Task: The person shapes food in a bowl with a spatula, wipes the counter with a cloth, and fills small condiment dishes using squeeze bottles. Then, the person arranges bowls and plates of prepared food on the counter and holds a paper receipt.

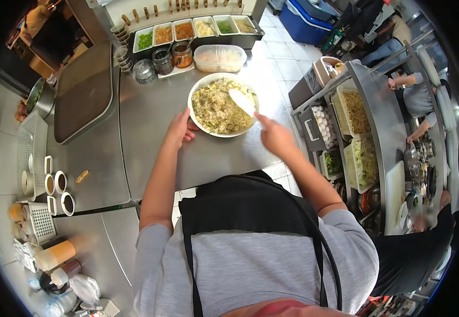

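Rests a white bowl [227, 136] of rice [213, 108] on the steel counter [208, 166], just in front of a plastic tub [220, 58]. Touches the bowl's side with the left hand [180, 130], fingers partly spread. Holds a white paddle [241, 101] against the rice with the right hand [276, 138], fingers curled around its handle, forefinger stretched along it. Includes jars [162, 61] and topping trays [183, 30] beyond.

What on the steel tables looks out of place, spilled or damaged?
One small brown piece lies loose on the steel table, near the sauce dishes. It looks odd because it lies outside any container; I cannot tell what it is. Around the bowl I see no clear spill.
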Tool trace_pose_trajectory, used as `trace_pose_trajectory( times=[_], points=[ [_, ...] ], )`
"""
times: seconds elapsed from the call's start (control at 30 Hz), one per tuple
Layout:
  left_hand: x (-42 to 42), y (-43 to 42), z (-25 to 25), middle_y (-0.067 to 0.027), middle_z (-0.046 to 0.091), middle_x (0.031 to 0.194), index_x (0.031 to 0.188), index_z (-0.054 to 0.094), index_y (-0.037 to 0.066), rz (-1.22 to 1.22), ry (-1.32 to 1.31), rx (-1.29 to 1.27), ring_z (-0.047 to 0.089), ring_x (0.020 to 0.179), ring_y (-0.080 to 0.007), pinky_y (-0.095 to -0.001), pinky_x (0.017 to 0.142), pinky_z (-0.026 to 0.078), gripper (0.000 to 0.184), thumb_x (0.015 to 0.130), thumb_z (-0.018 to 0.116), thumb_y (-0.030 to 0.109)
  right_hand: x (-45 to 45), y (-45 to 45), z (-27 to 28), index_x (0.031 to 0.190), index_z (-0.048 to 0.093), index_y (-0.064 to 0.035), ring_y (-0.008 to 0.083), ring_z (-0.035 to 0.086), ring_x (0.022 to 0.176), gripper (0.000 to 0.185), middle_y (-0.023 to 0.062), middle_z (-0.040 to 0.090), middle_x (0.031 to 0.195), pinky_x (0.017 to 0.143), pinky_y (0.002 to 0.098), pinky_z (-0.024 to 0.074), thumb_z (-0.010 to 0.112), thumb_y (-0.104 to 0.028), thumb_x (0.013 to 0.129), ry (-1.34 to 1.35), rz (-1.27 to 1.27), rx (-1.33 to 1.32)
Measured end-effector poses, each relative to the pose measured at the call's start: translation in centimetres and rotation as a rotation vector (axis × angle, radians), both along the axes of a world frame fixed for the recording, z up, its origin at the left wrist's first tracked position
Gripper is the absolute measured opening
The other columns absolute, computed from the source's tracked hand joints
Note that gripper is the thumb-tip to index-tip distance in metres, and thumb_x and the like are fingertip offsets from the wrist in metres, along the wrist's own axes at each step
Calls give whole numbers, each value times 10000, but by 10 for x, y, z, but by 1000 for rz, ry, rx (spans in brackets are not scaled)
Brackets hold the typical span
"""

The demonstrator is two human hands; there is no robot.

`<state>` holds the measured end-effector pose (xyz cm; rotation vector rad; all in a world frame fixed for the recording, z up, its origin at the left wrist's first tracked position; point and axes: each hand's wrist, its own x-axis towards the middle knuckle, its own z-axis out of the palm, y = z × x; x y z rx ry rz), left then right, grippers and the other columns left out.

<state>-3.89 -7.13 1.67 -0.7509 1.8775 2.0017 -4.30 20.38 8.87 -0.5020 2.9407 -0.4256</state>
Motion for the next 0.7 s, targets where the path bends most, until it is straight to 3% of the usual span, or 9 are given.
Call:
trace_pose_trajectory(
  times=[0.3, 0.53, 0.7],
  points=[
    [-27, 4, 12, -65, 543, 667, 933, 490, 16, -93, 95, -337, 470, 403, -132, -251, 351, 370, 352, 861, 319, 315, -28, -11, 20, 1193, 431, -232, 311, 580, 721, 452, 150, 569, 845, 618, 395, 462, 404, -90, 765, 43, -79, 62],
    [6, 20, 10, -97, 555, 655, 894, 427, -24, 31, 51, -70, 522, 429, -134, -229, 361, 416, 264, 841, 345, 221, -20, -29, 18, 1255, 356, -239, 284, 588, 796, 506, 161, 556, 938, 678, 385, 468, 402, -95, 772, -84, -56, 199],
    [39, 32, 5, -148, 575, 753, 985, 407, -36, 87, -6, 391, 589, 572, -206, -285, 472, 491, 272, 832, 367, 186, -30, -25, 10, 1248, 366, -246, 283, 588, 798, 511, 145, 564, 922, 674, 382, 469, 400, -81, 766, -104, -10, 196]
  ],
)
